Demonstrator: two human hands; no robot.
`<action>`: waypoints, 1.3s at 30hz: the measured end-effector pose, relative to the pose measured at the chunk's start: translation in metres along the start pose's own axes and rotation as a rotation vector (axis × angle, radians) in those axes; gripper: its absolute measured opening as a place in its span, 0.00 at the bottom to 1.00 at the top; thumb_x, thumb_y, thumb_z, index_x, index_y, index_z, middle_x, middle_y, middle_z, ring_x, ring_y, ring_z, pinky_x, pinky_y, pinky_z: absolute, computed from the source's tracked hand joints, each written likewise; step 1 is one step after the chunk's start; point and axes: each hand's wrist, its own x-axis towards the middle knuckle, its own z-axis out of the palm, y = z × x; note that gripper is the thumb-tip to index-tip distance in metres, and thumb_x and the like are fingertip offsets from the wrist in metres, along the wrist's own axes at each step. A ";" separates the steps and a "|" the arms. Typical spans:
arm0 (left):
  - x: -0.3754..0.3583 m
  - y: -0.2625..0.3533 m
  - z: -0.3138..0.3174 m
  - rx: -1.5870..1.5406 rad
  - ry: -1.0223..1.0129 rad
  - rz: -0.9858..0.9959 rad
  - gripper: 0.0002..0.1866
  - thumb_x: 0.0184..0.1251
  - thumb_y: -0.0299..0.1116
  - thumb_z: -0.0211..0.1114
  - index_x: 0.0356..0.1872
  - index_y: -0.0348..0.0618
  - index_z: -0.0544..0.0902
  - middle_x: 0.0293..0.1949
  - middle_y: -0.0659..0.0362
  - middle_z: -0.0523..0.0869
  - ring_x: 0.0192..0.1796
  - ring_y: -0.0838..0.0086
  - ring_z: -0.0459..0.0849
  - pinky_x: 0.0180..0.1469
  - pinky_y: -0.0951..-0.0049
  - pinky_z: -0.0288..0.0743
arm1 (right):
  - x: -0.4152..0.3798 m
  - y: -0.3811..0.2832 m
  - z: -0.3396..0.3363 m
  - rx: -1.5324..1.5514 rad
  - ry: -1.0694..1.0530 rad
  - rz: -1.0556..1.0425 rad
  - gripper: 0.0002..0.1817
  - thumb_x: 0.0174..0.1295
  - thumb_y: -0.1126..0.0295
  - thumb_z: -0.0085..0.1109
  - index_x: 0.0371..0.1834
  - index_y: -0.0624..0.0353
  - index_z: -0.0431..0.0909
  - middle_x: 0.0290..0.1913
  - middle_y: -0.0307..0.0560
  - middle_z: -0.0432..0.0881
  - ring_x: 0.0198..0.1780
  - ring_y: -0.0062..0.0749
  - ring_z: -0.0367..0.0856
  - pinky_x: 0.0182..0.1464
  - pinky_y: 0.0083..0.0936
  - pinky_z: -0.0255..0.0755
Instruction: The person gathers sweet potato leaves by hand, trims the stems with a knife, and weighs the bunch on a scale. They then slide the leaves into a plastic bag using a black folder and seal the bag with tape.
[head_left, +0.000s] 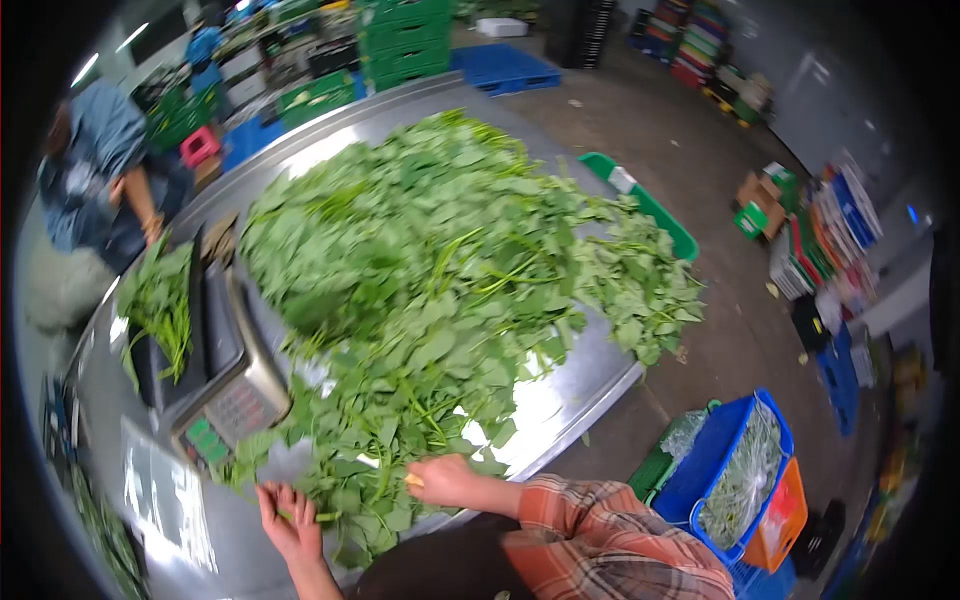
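A large heap of leafy green stems covers much of a shiny metal table. At the heap's near edge, my left hand has its fingers curled around a thin green stem. To its right, my right hand is closed at the leaves, with a small yellowish thing at its fingertips that I cannot make out. On the table's left stands a scale with a keypad and a green display. A bunch of greens lies in a dark tray beside the scale.
A co-worker in blue is at the table's far left. Beyond the table are green crates, a blue pallet and a green basket. A blue crate with bagged greens stands at lower right, near my right sleeve.
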 end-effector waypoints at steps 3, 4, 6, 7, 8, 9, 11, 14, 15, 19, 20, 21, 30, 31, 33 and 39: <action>0.008 -0.006 -0.008 0.026 0.062 -0.023 0.15 0.74 0.46 0.46 0.35 0.47 0.73 0.21 0.64 0.67 0.14 0.80 0.56 0.14 0.80 0.50 | -0.020 0.057 -0.057 -0.066 0.039 0.284 0.15 0.53 0.52 0.54 0.32 0.52 0.76 0.29 0.50 0.82 0.34 0.47 0.82 0.36 0.43 0.74; 0.011 -0.006 -0.007 0.052 0.097 -0.025 0.14 0.74 0.45 0.46 0.35 0.47 0.73 0.22 0.64 0.66 0.14 0.81 0.56 0.14 0.81 0.49 | -0.033 0.078 -0.081 -0.012 0.086 0.385 0.16 0.53 0.50 0.55 0.35 0.49 0.78 0.30 0.48 0.82 0.34 0.46 0.82 0.37 0.42 0.75; 0.019 -0.006 -0.017 0.085 0.090 -0.038 0.14 0.74 0.44 0.47 0.35 0.46 0.74 0.22 0.64 0.68 0.14 0.81 0.56 0.13 0.82 0.49 | -0.060 0.126 -0.133 0.000 0.132 0.587 0.19 0.53 0.47 0.56 0.43 0.41 0.81 0.34 0.46 0.84 0.36 0.45 0.82 0.39 0.38 0.75; 0.022 -0.008 -0.017 0.096 0.104 -0.046 0.14 0.74 0.44 0.47 0.35 0.46 0.74 0.22 0.64 0.69 0.14 0.81 0.57 0.14 0.82 0.50 | -0.071 0.139 -0.167 -0.080 0.111 0.724 0.21 0.52 0.45 0.57 0.45 0.42 0.82 0.35 0.49 0.84 0.37 0.45 0.82 0.41 0.38 0.76; 0.026 -0.010 -0.016 0.106 0.118 -0.047 0.14 0.74 0.45 0.47 0.35 0.47 0.74 0.22 0.64 0.69 0.14 0.82 0.57 0.14 0.82 0.50 | -0.081 0.167 -0.184 -0.062 0.182 0.782 0.23 0.51 0.45 0.57 0.44 0.45 0.82 0.36 0.52 0.84 0.37 0.46 0.82 0.42 0.38 0.75; 0.030 -0.010 -0.014 0.115 0.132 -0.045 0.14 0.74 0.45 0.47 0.36 0.47 0.74 0.22 0.64 0.70 0.14 0.82 0.58 0.14 0.82 0.50 | -0.086 0.195 -0.200 -0.108 0.233 0.898 0.24 0.50 0.45 0.57 0.45 0.48 0.81 0.37 0.54 0.83 0.38 0.47 0.82 0.42 0.39 0.75; 0.037 -0.015 -0.011 0.107 0.140 -0.086 0.15 0.74 0.45 0.47 0.36 0.47 0.74 0.22 0.64 0.71 0.15 0.82 0.59 0.14 0.82 0.50 | -0.085 0.247 -0.227 -0.204 0.416 0.984 0.24 0.50 0.47 0.56 0.44 0.49 0.80 0.37 0.55 0.83 0.39 0.50 0.82 0.43 0.39 0.75; 0.044 -0.027 0.006 0.067 0.162 -0.135 0.15 0.74 0.47 0.46 0.36 0.47 0.74 0.20 0.64 0.69 0.14 0.81 0.58 0.15 0.81 0.50 | -0.066 0.299 -0.275 -0.299 0.631 1.040 0.22 0.52 0.49 0.54 0.42 0.54 0.79 0.36 0.58 0.82 0.41 0.53 0.81 0.44 0.42 0.74; 0.045 -0.030 0.014 0.053 0.173 -0.151 0.16 0.74 0.47 0.46 0.36 0.48 0.74 0.20 0.64 0.67 0.14 0.81 0.57 0.15 0.81 0.50 | -0.058 0.305 -0.291 -0.313 0.754 1.003 0.22 0.54 0.50 0.53 0.42 0.56 0.79 0.36 0.59 0.82 0.41 0.54 0.80 0.44 0.43 0.73; 0.050 -0.032 0.022 0.089 0.135 -0.129 0.16 0.73 0.47 0.47 0.38 0.47 0.77 0.20 0.65 0.66 0.14 0.82 0.57 0.14 0.81 0.50 | -0.046 0.309 -0.340 -0.225 1.008 0.812 0.25 0.62 0.51 0.48 0.36 0.68 0.77 0.35 0.65 0.80 0.39 0.60 0.78 0.41 0.44 0.70; 0.051 -0.031 0.018 0.096 0.097 -0.135 0.16 0.73 0.47 0.48 0.39 0.46 0.77 0.20 0.66 0.65 0.14 0.82 0.56 0.14 0.81 0.50 | -0.048 0.299 -0.346 -0.228 0.993 0.787 0.26 0.64 0.50 0.46 0.35 0.68 0.77 0.35 0.66 0.80 0.39 0.62 0.77 0.42 0.45 0.70; 0.053 -0.029 0.009 0.100 0.056 -0.143 0.16 0.73 0.46 0.48 0.40 0.46 0.77 0.20 0.66 0.64 0.15 0.82 0.56 0.15 0.81 0.50 | -0.051 0.291 -0.349 -0.233 0.981 0.763 0.26 0.65 0.50 0.45 0.33 0.68 0.76 0.35 0.68 0.79 0.39 0.64 0.76 0.42 0.46 0.70; 0.053 -0.045 0.010 0.028 0.176 -0.148 0.14 0.72 0.41 0.49 0.44 0.44 0.77 0.21 0.65 0.66 0.18 0.80 0.58 0.22 0.80 0.53 | -0.091 0.152 -0.174 0.293 0.623 0.441 0.17 0.63 0.56 0.54 0.34 0.63 0.78 0.26 0.51 0.79 0.30 0.41 0.78 0.36 0.33 0.71; 0.052 -0.044 0.011 0.044 0.096 -0.152 0.14 0.72 0.41 0.50 0.45 0.43 0.77 0.22 0.65 0.67 0.19 0.80 0.58 0.22 0.80 0.53 | -0.084 0.136 -0.167 0.263 0.395 0.379 0.17 0.62 0.57 0.55 0.31 0.63 0.78 0.26 0.50 0.79 0.29 0.42 0.78 0.35 0.34 0.71; 0.049 -0.041 0.017 0.045 0.059 -0.168 0.14 0.73 0.43 0.48 0.45 0.44 0.76 0.22 0.64 0.69 0.19 0.80 0.59 0.22 0.79 0.53 | -0.059 0.125 -0.163 0.006 0.319 0.280 0.16 0.61 0.59 0.57 0.29 0.63 0.79 0.27 0.51 0.79 0.31 0.45 0.78 0.35 0.36 0.72; 0.033 -0.045 0.024 0.017 -0.014 -0.234 0.16 0.74 0.45 0.45 0.43 0.44 0.74 0.21 0.63 0.69 0.17 0.79 0.60 0.22 0.77 0.54 | 0.090 0.098 -0.221 -0.192 0.812 -0.238 0.10 0.53 0.76 0.55 0.40 0.60 0.78 0.41 0.52 0.76 0.45 0.47 0.74 0.47 0.37 0.68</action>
